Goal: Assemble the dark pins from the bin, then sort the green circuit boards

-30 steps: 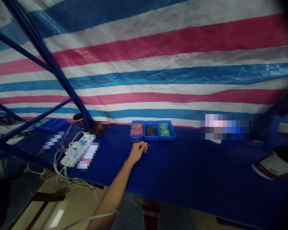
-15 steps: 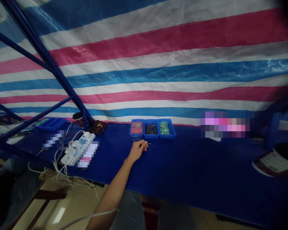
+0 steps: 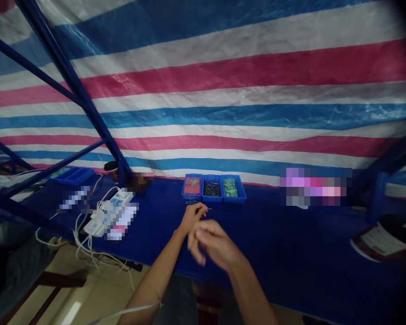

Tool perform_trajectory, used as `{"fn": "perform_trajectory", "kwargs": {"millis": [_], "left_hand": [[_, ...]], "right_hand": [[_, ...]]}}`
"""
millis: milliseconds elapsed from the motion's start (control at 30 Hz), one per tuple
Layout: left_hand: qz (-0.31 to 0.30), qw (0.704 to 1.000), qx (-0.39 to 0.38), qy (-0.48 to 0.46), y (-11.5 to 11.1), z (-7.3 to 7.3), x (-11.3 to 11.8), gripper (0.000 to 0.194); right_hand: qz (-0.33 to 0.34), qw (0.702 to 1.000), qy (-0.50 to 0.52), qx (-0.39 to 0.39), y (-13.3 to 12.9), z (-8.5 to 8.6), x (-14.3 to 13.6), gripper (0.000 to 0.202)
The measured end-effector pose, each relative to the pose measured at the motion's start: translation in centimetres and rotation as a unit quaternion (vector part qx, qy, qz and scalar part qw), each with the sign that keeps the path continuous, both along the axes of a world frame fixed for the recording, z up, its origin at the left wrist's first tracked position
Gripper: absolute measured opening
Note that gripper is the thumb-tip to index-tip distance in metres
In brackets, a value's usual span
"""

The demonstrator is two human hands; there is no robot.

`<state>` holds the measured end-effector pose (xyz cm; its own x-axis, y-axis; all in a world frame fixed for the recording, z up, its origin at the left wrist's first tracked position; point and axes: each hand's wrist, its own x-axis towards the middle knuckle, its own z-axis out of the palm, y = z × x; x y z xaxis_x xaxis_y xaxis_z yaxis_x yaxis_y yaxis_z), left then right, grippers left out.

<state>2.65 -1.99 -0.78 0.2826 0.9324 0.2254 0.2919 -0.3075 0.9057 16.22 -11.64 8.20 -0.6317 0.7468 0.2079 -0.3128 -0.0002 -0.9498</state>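
Left hand: fingers (image 3: 194, 215) closed on a thin yellowish rod (image 3: 209, 208), its tip jutting out just in front of the bins.
Right hand: raised on the near side of the left, fingers (image 3: 216, 242) loosely curled; whether they grip anything cannot be told.
Bins: three blue ones, side by side on the blue desk (image 3: 291, 253); a pink packet (image 3: 192, 185) in the left bin (image 3: 191, 197), small dark metal pieces (image 3: 212, 189) in the middle bin (image 3: 212, 198), green-and-white packets (image 3: 230, 187) in the right bin (image 3: 235, 199).
Container, far right: dark red (image 3: 362, 243), its pale label (image 3: 379, 238) too blurred to read.
Power strip: white (image 3: 108, 212), cords around it.
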Motion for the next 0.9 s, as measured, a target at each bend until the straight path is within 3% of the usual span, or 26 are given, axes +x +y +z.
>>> {"fn": "perform_trajectory", "kwargs": {"millis": [67,133,233,300,367,600,900], "left_hand": [[0.004,1.000,0.012,0.003,-0.1,0.2,0.0,0.028],[0.014,1.000,0.022,0.009,-0.1,0.2,0.0,0.028],[0.024,0.999,0.025,0.018,0.0,0.2,0.1,0.030],[0.020,0.999,0.030,0.018,0.1,0.1,0.2,0.028],[0.026,0.999,0.028,0.010,0.2,-0.1,0.2,0.024],[0.028,0.999,0.023,0.013,0.3,-0.2,0.2,0.021],[0.019,0.999,0.019,0.028,-0.2,0.5,0.3,0.030]], "right_hand": [[-0.153,0.973,-0.142,0.096,2.5,-1.2,1.1,0.038],[-0.305,0.884,-0.292,0.201,4.9,-2.9,2.2,0.036],[-0.373,0.793,-0.384,0.293,7.3,-5.5,3.1,0.031],[-0.375,0.763,-0.400,0.343,7.8,-6.9,3.1,0.029],[-0.379,0.754,-0.401,0.357,7.7,-7.9,2.8,0.029],[-0.417,0.773,-0.364,0.310,7.1,-9.6,3.1,0.023],[-0.416,0.773,-0.357,0.319,7.2,-9.8,3.2,0.029]]}}
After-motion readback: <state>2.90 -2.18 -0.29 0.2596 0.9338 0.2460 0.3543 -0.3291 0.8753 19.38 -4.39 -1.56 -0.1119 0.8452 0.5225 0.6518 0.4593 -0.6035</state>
